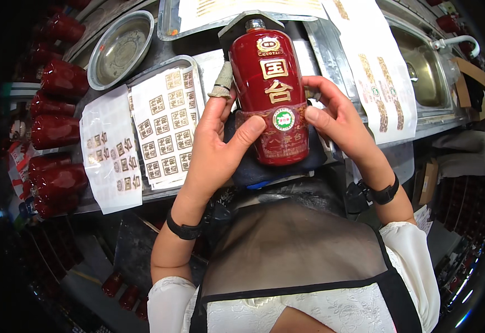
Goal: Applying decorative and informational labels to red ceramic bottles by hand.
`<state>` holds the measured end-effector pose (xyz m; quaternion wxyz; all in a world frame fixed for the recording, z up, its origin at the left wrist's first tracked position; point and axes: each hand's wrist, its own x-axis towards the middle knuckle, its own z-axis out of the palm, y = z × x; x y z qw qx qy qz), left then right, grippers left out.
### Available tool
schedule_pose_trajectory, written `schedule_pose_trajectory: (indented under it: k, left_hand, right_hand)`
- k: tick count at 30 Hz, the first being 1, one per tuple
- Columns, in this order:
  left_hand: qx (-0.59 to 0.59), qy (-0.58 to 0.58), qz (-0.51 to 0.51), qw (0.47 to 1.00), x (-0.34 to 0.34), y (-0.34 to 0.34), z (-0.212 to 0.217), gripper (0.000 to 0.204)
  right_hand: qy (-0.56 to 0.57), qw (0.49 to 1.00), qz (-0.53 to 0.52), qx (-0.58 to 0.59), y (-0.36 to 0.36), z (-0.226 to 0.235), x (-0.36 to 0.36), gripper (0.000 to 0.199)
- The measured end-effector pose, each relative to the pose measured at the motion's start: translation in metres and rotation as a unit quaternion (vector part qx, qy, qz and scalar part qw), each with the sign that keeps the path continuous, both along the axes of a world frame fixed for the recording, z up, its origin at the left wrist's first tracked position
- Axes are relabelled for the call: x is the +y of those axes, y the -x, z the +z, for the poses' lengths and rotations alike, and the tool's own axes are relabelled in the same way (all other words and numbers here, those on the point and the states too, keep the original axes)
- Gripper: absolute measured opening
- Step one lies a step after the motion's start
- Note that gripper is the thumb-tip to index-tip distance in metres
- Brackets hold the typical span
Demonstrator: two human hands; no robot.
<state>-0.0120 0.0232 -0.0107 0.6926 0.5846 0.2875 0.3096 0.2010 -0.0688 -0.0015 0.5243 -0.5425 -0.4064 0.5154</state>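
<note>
I hold a dark red ceramic bottle [270,94] with gold characters and a round green-and-white seal, its neck pointing away from me. My left hand [220,139] grips its left side, thumb pressed on the lower label band; the index finger wears a taped wrap. Around the bottle's right side curls my right hand [334,114], thumb near the seal. Beneath the bottle lies a dark blue pad [248,166].
Sheets of gold sticker labels [164,127] lie left of the bottle, more sheets [384,83] at right. A metal bowl [121,49] sits far left, a steel sink [425,69] far right. Several red bottles [53,133] lie along the left edge.
</note>
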Motion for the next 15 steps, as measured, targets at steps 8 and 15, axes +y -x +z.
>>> schedule_pose_trajectory:
  k: [8,15]
  left_hand:
    - [-0.021,0.039,0.012,0.999,-0.0031,-0.0041,0.0023,0.069]
    - [-0.024,0.041,0.007,0.999,-0.0037,-0.0040,0.0021,0.065]
  right_hand:
    - [-0.002,1.000,0.006,0.010,0.0002,0.0005,0.0013,0.049]
    - [-0.014,1.000,0.007,0.004,0.0000,-0.0007,0.0026,0.049]
